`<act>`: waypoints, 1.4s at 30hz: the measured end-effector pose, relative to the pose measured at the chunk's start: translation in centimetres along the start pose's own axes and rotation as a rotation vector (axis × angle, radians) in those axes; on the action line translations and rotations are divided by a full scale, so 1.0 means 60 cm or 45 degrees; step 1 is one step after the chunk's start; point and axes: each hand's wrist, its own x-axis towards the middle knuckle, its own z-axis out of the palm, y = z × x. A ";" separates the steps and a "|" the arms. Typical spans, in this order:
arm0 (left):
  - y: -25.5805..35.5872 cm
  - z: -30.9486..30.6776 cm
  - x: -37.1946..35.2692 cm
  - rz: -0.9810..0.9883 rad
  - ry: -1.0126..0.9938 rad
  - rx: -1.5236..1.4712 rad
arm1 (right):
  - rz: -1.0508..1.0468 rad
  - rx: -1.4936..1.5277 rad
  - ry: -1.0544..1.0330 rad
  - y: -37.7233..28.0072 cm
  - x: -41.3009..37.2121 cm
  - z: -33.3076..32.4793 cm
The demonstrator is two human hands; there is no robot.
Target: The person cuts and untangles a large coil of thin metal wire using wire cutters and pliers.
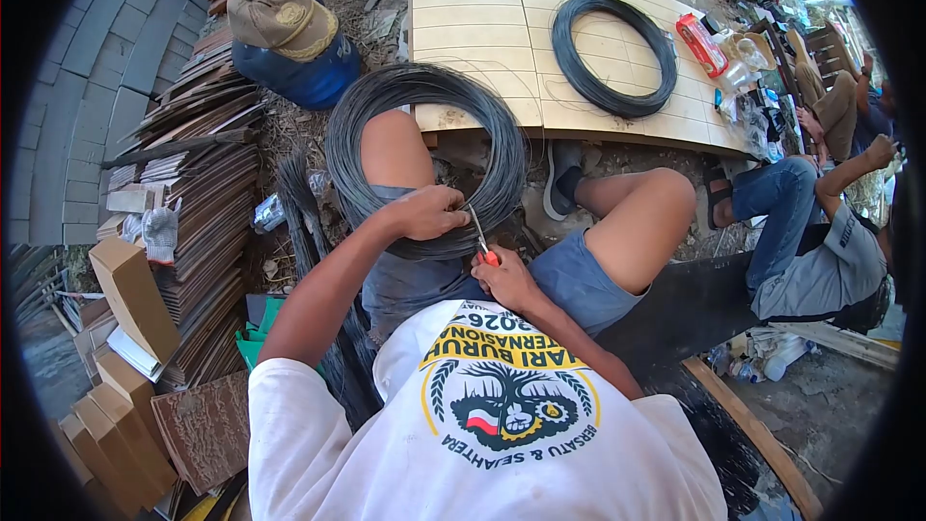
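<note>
A thick coil of dark wire [495, 159] is looped around my bent left knee and rests on my lap. My left hand [429, 213] is closed at the near side of this coil, its fingers pinching strands of wire. Just to the right and lower, my right hand [508, 282] grips a hand tool [479, 230] with a red handle and a slim metal shaft. The shaft points up toward my left fingertips and lies against the coil. Its exact kind is hard to make out.
Ahead stands a low yellowish panel table [473, 29] bearing a second wire coil [614, 55] and a red package [701, 44]. A cap [283, 19] sits on a blue container [299, 68]. Stacked boards [207, 232] and cardboard boxes [133, 299] lie left. Another person [820, 260] sits at right.
</note>
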 end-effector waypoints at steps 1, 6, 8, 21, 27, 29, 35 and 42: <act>0.005 0.000 -0.002 -0.032 0.015 0.057 | 0.039 0.094 -0.017 -0.013 -0.005 0.001; 0.003 0.005 -0.001 -0.065 0.053 0.087 | 0.117 0.380 -0.100 -0.015 0.007 0.000; 0.005 0.008 -0.002 -0.078 0.056 0.092 | 0.079 0.247 -0.130 -0.026 0.012 -0.004; 0.000 0.014 -0.003 0.005 0.099 0.119 | -0.003 0.069 -0.026 0.001 0.019 0.006; -0.005 0.003 0.005 -0.018 0.016 -0.058 | -0.019 0.054 -0.035 -0.009 0.007 -0.005; -0.009 0.004 0.005 -0.023 0.029 -0.072 | 0.121 0.252 -0.132 -0.036 -0.001 -0.010; -0.007 0.015 -0.001 -0.036 0.082 0.017 | 0.050 0.248 -0.089 -0.019 0.021 -0.001; -0.004 0.017 -0.007 0.076 0.134 0.075 | -0.032 0.094 -0.051 0.001 0.031 0.002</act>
